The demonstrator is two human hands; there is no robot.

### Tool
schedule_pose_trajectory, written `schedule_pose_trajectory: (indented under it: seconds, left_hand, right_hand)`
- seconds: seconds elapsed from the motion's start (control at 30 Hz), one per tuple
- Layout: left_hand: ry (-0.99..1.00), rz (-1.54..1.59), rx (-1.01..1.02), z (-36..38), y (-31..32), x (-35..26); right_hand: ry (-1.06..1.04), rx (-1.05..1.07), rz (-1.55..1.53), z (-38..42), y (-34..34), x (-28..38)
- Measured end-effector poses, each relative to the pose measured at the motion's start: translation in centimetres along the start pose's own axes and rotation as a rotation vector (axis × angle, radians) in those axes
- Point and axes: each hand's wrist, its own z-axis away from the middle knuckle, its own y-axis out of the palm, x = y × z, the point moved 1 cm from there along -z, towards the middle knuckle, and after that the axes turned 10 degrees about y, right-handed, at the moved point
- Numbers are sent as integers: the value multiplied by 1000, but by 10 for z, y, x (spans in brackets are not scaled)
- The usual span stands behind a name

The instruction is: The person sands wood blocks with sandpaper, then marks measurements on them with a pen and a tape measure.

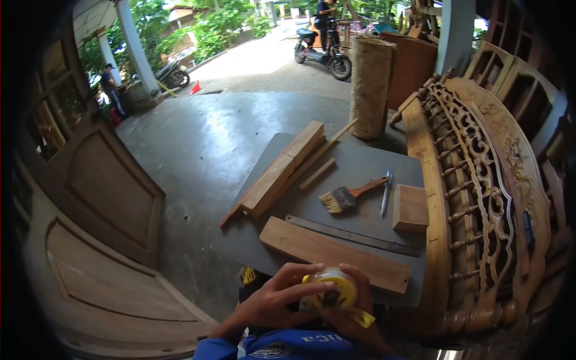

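Note:
Close to my body, both hands are around a yellow tape measure [341, 291] with a pale, shiny upper part. My left hand [279, 300] grips it from the left, its fingers bent over the case. On the other side, my right hand [355, 312] is wrapped around it, and a short yellow end of the tape sticks out by that hand. Just beyond the hands lies a reddish wooden block [336, 252], long and flat. A thin dark metal strip [354, 236] rests along its far side. My palms and part of the case are hidden.
On the grey table [372, 165] lie stacked wooden beams [282, 168], a small stick [317, 174], a paintbrush [348, 197], a pen [386, 192] and a wood block [411, 207]. Carved furniture [474, 180] borders the right, wooden doors [108, 186] the left. Two people stand in the distance.

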Motion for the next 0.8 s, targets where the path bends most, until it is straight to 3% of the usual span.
schedule_pose_trajectory:
  seconds: [0.07,0.13,0.2,0.27,0.37,0.4,0.53,0.73,0.8]
  left_hand:
    - [77,6,145,-5,2,10]
    - [107,83,192,-6,7,21]
    - [-107,317,27,-16,9,16]
    - [-369,632,-41,-15,8,24]
    - [-479,685,295,-7,5,43]
    - [-428,683,240,-3,11,43]
    - [-565,816,178,3,4,48]
    - [-705,924,274,7,-8,57]
    - [-593,710,242,4,-11,57]
  right_hand:
    - [245,-59,-340,6,-6,4]
    - [23,-123,64,9,-19,3]
    - [-113,-189,391,18,-28,3]
    - [-226,-83,177,15,-36,-7]
    - [-296,-72,105,11,-31,-7]
    - [-289,-82,110,9,-28,-7]
    - [-240,-118,181,1,-15,-3]
    - [-234,-3,257,-4,-14,-3]
    - [-238,-28,308,-3,-18,0]
